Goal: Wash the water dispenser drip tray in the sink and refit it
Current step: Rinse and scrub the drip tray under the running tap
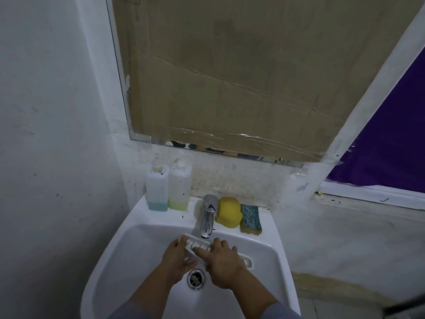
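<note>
A small white drip tray [197, 244] is held inside the white sink [128, 245], just under the chrome tap [208, 216]. My left hand [177, 257] grips its left end. My right hand [224, 261] lies on its right end, with the fingers stretched across its slotted top. A second white piece [247, 261], perhaps the tray's other part, lies in the basin to the right, partly hidden by my right hand. I cannot tell whether water is running.
Two plastic bottles, one with blue liquid [157, 187] and one with yellow-green liquid [179, 186], stand on the sink's back ledge at the left. A yellow sponge [228, 212] and a teal-topped scrub sponge [250, 218] sit right of the tap. The drain [196, 277] lies below my hands.
</note>
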